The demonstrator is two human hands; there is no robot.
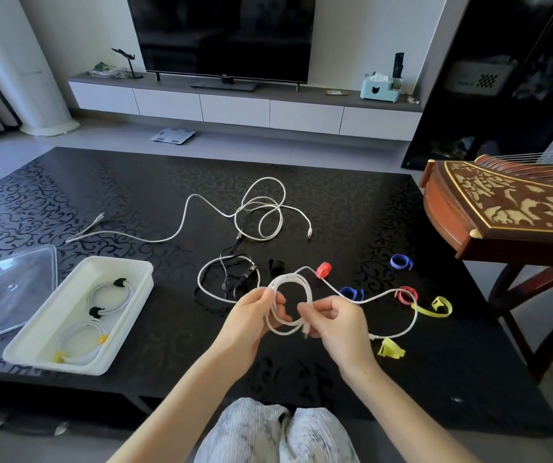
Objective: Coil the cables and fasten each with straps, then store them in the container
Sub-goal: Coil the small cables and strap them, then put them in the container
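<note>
My left hand (pixel 251 315) and my right hand (pixel 335 320) both grip a partly wound white cable (pixel 290 284) above the black table (pixel 352 202). Its loose tail runs right past a red strap (pixel 324 270) and curves back near a yellow strap (pixel 390 349). A blue strap (pixel 352 293), another red strap (pixel 407 295), a long yellow strap (pixel 435 307) and a second blue strap (pixel 401 262) lie to the right. A white container (pixel 135 274) at the left holds two strapped white coils (pixel 109 295). A long loose white cable (pixel 261 208) and a black cable (pixel 231 282) lie farther back.
A clear lid (pixel 8 292) lies left of the container. A wooden zither (pixel 502 208) on a stand overhangs the table's right side. Behind the table stand a TV (pixel 225 35) and a low cabinet (pixel 235 105). My knees (pixel 275 429) show below.
</note>
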